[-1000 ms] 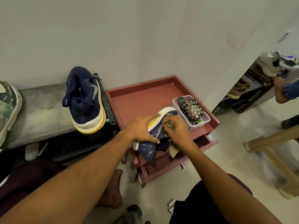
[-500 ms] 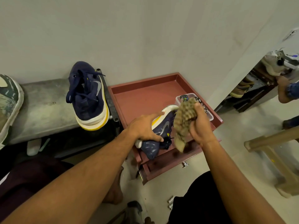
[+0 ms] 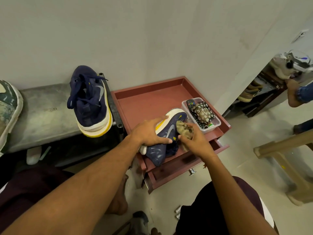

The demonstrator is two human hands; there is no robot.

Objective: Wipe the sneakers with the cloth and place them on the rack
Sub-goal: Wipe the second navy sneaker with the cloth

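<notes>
– Pinning the sneaker (image 3: 166, 133) is your left hand's (image 3: 149, 133) job. It spans the shoe, fingers on the white sole and thumb on the blue upper. The shoe lies on its side at the near edge of the tray (image 3: 149, 102), with one end hanging out past that edge.

– Your right hand (image 3: 194, 141) is clenched round the bunched cloth (image 3: 183, 128), which presses on the upper just right of the grey swoosh. You are mid-wipe, I'd judge, with only this side under way.

– Bear down with the left hand toward the tray floor. With that overhang, a hard stroke toward you could tip the shoe off the near edge.

– So stroke along the upper, not across it, and away from your left thumb. Spread the cloth a little too: a tight wad probably touches only a small patch of the mesh.

– Mind the bin (image 3: 215, 122) on the tray's right side. It sits just beside the shoe's far end, close to your knuckles, so a long stroke that way may knock it.

– Once this side looks clean, roll the shoe under your left palm to reach the sole rim and the hidden side.

– The other sneaker (image 3: 91, 102) stands on its side, left of the tray. You cannot tell from here whether it has been wiped.
</notes>
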